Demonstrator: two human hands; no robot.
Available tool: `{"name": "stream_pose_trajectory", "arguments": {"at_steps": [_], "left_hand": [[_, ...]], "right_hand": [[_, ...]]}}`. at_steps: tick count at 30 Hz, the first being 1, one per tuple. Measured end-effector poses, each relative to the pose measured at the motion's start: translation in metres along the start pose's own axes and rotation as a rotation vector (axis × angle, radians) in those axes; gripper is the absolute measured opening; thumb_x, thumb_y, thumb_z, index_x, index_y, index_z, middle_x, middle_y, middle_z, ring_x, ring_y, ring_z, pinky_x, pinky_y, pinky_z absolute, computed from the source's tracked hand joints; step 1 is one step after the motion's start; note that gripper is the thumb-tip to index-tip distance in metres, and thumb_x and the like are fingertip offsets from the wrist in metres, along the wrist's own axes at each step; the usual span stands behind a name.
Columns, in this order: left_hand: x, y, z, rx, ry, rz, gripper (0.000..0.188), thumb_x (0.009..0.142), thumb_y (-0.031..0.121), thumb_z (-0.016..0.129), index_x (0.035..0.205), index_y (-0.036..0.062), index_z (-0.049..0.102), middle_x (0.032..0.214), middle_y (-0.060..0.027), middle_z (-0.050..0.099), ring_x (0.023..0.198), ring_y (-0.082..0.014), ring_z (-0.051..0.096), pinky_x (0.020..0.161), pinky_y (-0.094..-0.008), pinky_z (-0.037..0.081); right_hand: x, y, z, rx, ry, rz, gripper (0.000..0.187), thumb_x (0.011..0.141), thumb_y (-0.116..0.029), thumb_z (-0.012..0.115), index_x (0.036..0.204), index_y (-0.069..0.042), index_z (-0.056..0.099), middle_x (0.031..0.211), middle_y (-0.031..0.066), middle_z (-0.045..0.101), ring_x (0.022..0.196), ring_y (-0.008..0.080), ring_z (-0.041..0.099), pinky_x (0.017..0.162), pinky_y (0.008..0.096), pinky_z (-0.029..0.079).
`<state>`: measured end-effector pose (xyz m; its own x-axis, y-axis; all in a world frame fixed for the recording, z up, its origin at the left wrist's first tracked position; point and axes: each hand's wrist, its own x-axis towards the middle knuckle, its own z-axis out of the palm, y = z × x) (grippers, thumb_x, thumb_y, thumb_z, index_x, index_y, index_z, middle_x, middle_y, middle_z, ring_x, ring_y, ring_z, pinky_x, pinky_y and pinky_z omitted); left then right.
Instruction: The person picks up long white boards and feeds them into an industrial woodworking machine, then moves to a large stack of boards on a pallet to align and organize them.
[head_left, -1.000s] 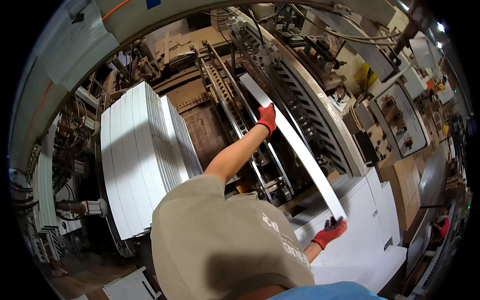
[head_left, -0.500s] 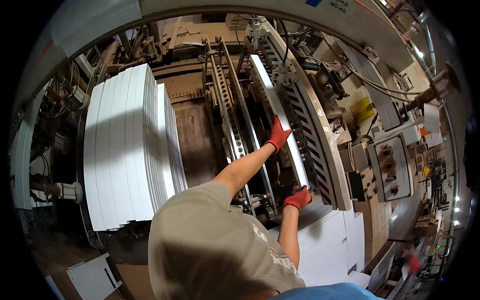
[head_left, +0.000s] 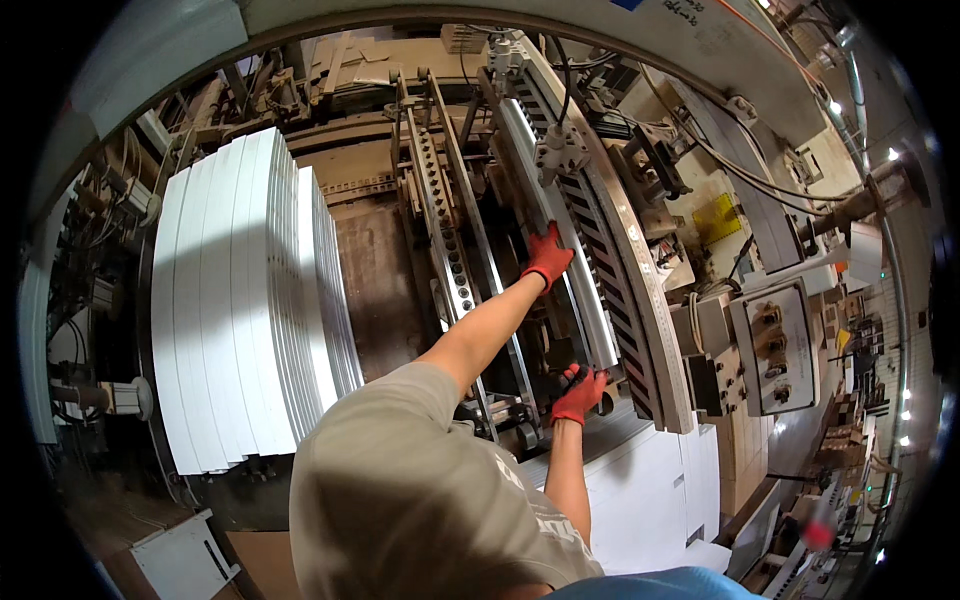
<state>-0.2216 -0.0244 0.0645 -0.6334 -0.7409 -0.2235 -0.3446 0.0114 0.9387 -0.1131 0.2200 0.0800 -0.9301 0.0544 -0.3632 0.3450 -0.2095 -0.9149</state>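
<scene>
A long, narrow white stack or panel (head_left: 602, 335) stands on edge in the machine, close along a striped metal rail (head_left: 612, 290). My left hand (head_left: 548, 258), in a red glove, rests against its middle with the fingers spread. Just below the near end, my right hand (head_left: 578, 396), also red-gloved, has thumb and fingers apart and appears to hold nothing. Dark patches show at its fingertips. A metal clamp block (head_left: 558, 155) with a cable sits over the rail at the far part of the panel. My left hand hides part of the panel's side.
A large row of white sheets (head_left: 215, 310) stands on edge at the left. Between it and the panel run metal bars (head_left: 440, 215) with round holes. White sheets (head_left: 645, 490) lie below the right hand. A control box (head_left: 780, 345) stands at the right.
The clamp block now shows over the panel's far part, and the striped rail sits closer to the panel. My right hand has come off the near end and dropped slightly left.
</scene>
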Motion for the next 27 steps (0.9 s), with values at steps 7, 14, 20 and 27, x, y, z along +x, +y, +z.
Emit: {"name": "stream_pose_trajectory", "arguments": {"at_steps": [7,14,20,27], "left_hand": [[0.019,-0.027,0.027,-0.051,0.042,-0.006,0.070,0.085,0.031,0.059,0.148,0.0179,0.033,0.140,-0.0292,0.036,0.131,-0.0478,0.036,0.104,-0.0516,0.037],[0.005,-0.110,0.105,-1.045,-0.259,-0.464,0.056,0.087,0.056,0.059,0.126,0.0153,0.057,0.129,-0.0101,0.055,0.117,-0.0320,0.050,0.099,-0.0562,0.038],[0.025,-0.123,0.075,-1.042,-0.420,-0.461,0.093,0.081,0.070,0.057,0.151,0.0175,0.026,0.160,-0.0078,0.015,0.144,-0.0332,0.018,0.113,-0.0610,0.011],[-0.026,-0.059,0.050,-0.829,-0.379,-0.487,0.102,0.075,0.075,0.059,0.152,0.0235,0.017,0.160,-0.0072,-0.002,0.145,-0.0342,0.001,0.110,-0.0654,0.003]], "right_hand": [[0.007,0.002,-0.009,0.034,-0.105,0.015,0.030,0.095,-0.014,0.051,0.124,-0.010,0.048,0.079,0.0059,0.062,0.059,0.0135,0.056,0.054,0.0270,0.046],[0.008,0.003,-0.045,-0.003,-0.332,0.066,0.058,0.091,-0.015,0.057,0.145,-0.009,0.037,0.081,0.0061,0.064,0.063,0.0174,0.060,0.062,0.0296,0.051],[-0.063,0.029,-0.039,-0.709,-0.397,-0.542,0.051,0.082,-0.017,0.064,0.130,-0.005,0.050,0.098,0.0120,0.065,0.091,0.0278,0.062,0.086,0.0382,0.049],[-0.084,0.044,-0.045,-1.212,-0.379,-0.864,0.047,0.079,-0.017,0.063,0.125,-0.013,0.053,0.097,0.0062,0.055,0.088,0.0278,0.057,0.072,0.0414,0.049]]}}
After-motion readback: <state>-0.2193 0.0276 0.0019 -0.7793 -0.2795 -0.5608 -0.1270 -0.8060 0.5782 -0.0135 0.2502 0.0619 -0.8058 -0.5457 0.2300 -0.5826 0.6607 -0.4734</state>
